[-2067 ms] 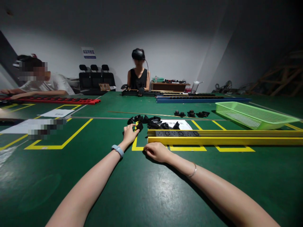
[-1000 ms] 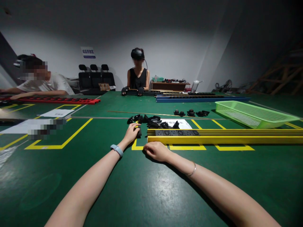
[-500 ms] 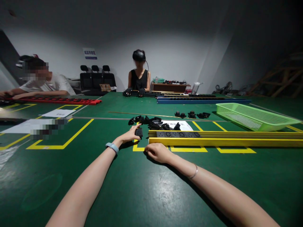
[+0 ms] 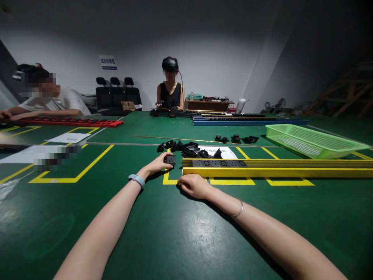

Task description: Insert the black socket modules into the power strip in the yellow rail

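Leftmost, at the desk's (image 4: 175,241) far left edge, a person in a white shirt (image 4: 55,102) leans over a red rail (image 4: 72,123); white sheets (image 4: 68,137) lie inside yellow floor-tape boxes nearby.

Left hand (image 4: 157,165), a blue band on its wrist, reaches forward mid-desk; fingers pinched around a small black socket module (image 4: 170,159), held just off the left end of the yellow rail (image 4: 276,168). Module close to the rail end; whether it touches, cannot tell.

Behind it, a loose heap of black modules (image 4: 186,149) beside a white paper (image 4: 217,151).

Right hand (image 4: 194,185), bracelet on the wrist, rests loosely curled on the desk against the rail's near left corner, fingertips at the yellow edge; holds nothing.

Rail runs toward the right edge of the desk, a few black sockets (image 4: 221,163) already seated at its left end.

Far side: a second person in black (image 4: 170,97) with gloved hands on a dark rail; a blue rail (image 4: 247,122) lies right of that.

Right, a lime-green mesh basket (image 4: 311,140), with a few more black parts (image 4: 236,139) left of it.
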Available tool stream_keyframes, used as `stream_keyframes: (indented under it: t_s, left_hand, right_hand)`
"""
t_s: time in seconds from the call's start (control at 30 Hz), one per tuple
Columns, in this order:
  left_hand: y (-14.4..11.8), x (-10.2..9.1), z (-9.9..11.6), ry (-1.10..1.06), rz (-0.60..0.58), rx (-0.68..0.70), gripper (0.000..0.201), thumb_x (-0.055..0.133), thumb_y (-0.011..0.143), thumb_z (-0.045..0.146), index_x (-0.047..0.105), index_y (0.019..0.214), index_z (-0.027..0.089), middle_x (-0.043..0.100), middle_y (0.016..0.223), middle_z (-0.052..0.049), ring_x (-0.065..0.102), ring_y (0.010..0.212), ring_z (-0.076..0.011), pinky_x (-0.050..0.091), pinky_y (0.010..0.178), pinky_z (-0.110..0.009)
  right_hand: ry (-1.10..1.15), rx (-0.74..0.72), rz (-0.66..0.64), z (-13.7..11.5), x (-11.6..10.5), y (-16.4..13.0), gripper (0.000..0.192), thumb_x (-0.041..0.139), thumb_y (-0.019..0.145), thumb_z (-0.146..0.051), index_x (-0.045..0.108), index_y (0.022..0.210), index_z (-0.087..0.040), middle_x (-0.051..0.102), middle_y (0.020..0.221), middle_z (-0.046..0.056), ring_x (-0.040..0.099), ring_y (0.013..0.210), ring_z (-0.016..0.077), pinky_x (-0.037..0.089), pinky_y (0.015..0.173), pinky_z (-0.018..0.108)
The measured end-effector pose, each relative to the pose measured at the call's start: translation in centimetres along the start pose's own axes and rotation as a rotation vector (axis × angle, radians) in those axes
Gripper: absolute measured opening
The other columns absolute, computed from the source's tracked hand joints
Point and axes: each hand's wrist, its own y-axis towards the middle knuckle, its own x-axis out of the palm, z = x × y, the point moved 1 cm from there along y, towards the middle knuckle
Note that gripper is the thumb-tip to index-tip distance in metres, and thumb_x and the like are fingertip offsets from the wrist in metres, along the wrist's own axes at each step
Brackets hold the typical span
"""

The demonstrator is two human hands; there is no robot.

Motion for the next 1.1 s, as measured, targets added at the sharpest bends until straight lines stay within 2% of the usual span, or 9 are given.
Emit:
stream_keyframes:
  t_s: [0.2,0.33,0.43,0.7,1.1]
  left_hand:
    - [-0.7,0.6,1.5,-0.233,-0.012,-0.057,0.061,0.075,0.062,0.024,0.054,0.119,0.018,0.062,0.110,-0.009,0.060,0.097,-0.0210,0.046,0.089,-0.036]
    - [-1.1,1.7,2.4,-0.502,-0.163,-0.071,0.060,0.076,0.062,0.018,0.056,0.118,0.018,0.061,0.115,-0.009,0.057,0.105,-0.0204,0.041,0.095,-0.035]
    - [-1.2,2.2,2.3,-0.585,-0.226,-0.108,0.057,0.076,0.061,0.014,0.060,0.116,0.018,0.061,0.116,-0.009,0.054,0.111,-0.0209,0.036,0.100,-0.035]
    - [-1.5,2.0,2.1,-0.588,-0.277,-0.099,0.057,0.074,0.061,0.011,0.060,0.115,0.020,0.060,0.116,-0.007,0.052,0.113,-0.0203,0.031,0.104,-0.035]
    - [-1.6,2.3,2.4,-0.551,-0.271,-0.102,0.061,0.075,0.060,0.010,0.057,0.117,0.020,0.060,0.111,-0.005,0.054,0.107,-0.0186,0.033,0.101,-0.033]
  right_hand:
    - [-0.009,0.013,-0.004,0.0,0.1,0.1,0.014,0.052,0.086,-0.017,0.064,0.094,-0.018,0.068,0.085,0.004,0.060,0.072,0.0132,0.041,0.067,0.022]
    - [-0.005,0.011,0.005,-0.1,0.1,0.0,0.015,0.052,0.086,-0.016,0.064,0.094,-0.018,0.068,0.084,0.004,0.061,0.072,0.0135,0.041,0.067,0.022]
    - [0.007,0.004,0.012,-0.2,0.1,0.0,0.015,0.051,0.086,-0.016,0.064,0.094,-0.019,0.069,0.085,0.004,0.061,0.074,0.0139,0.041,0.068,0.022]
    - [-0.007,0.001,0.012,0.0,0.1,0.1,0.014,0.052,0.087,-0.018,0.064,0.093,-0.019,0.069,0.084,0.004,0.061,0.072,0.0140,0.040,0.066,0.022]
    - [-0.006,0.002,0.007,0.1,0.2,0.0,0.014,0.052,0.086,-0.018,0.065,0.093,-0.019,0.069,0.084,0.004,0.061,0.072,0.0139,0.040,0.067,0.022]
